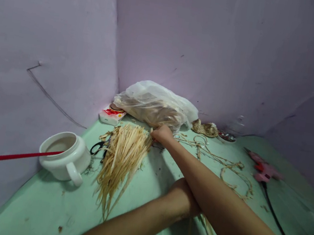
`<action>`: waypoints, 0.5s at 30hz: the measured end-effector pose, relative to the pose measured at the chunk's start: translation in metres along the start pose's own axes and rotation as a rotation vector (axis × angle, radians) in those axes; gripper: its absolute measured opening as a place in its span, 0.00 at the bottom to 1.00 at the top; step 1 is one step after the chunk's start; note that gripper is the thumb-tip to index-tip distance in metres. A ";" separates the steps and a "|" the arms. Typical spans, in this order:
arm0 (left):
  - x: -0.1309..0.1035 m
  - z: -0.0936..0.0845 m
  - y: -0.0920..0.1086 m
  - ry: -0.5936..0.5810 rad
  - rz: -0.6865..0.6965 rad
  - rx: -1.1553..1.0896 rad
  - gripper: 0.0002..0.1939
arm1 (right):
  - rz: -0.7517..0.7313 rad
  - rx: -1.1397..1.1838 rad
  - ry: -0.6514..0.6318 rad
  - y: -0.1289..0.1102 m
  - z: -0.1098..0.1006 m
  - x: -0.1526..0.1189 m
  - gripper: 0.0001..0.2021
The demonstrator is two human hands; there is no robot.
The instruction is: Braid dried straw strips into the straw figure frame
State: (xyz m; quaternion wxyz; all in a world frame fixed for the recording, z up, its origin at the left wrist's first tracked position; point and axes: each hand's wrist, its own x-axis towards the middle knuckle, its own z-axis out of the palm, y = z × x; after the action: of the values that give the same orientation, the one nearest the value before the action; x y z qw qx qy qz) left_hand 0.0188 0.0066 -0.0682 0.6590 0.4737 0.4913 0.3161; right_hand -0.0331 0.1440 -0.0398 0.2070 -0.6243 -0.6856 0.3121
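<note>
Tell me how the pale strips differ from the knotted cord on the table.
The pale strips are flat and ribbon-like, while the knotted cord is narrow and rope-like. The strips lie massed in a dense, fanned bundle; the cord trails in open loops. The strips have loose, ragged ends, whereas the cord shows knots along it. Both are tan and lie on the green table.

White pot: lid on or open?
Open. The white pot shows its inside through the mouth, with a red stick poking out.

fanned pale dry strips [124,155]
</note>
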 end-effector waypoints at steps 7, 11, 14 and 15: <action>-0.010 0.002 -0.004 0.137 -0.069 0.221 0.07 | 0.066 0.407 -0.092 0.003 -0.040 -0.030 0.01; -0.019 0.002 0.003 0.132 -0.065 0.264 0.06 | 0.080 0.585 -0.073 0.003 -0.047 -0.037 0.02; -0.022 0.003 0.005 0.149 -0.065 0.266 0.04 | 0.065 0.668 -0.023 0.001 -0.047 -0.036 0.04; -0.022 0.003 0.004 0.160 -0.068 0.267 0.04 | 0.059 0.686 -0.007 0.000 -0.048 -0.035 0.05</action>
State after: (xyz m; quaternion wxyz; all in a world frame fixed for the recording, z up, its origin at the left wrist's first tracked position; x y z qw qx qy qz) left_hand 0.0150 -0.0121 -0.0563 0.5592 0.5136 0.5955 0.2623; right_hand 0.0035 0.1176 -0.0017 0.3936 -0.5366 -0.5231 0.5324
